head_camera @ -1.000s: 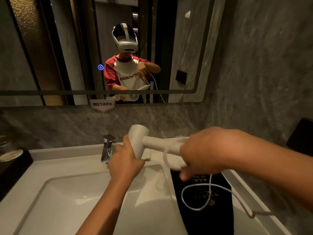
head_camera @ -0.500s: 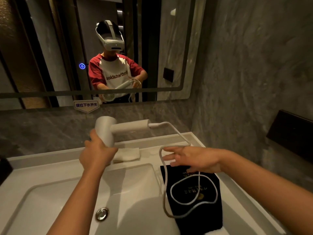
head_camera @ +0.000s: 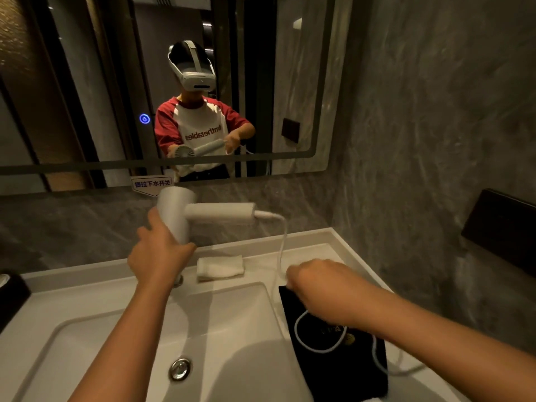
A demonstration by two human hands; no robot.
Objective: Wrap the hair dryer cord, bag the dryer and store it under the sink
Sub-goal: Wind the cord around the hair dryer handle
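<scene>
My left hand grips the barrel of a white hair dryer above the back of the sink, its handle pointing right. A white cord leaves the handle's end, drops down and loops over a black bag lying flat on the counter to the right of the basin. My right hand is closed around the cord just above the bag's far edge. The cord's far end runs off under my right forearm.
A white sink basin with a metal drain fills the lower left. A folded white cloth lies behind the basin. A mirror hangs above. A dark box is fixed on the right stone wall.
My right hand dropped from open over the cord to closed on it near the bag. The dryer stayed up in my left hand, and the view shifted slightly.
</scene>
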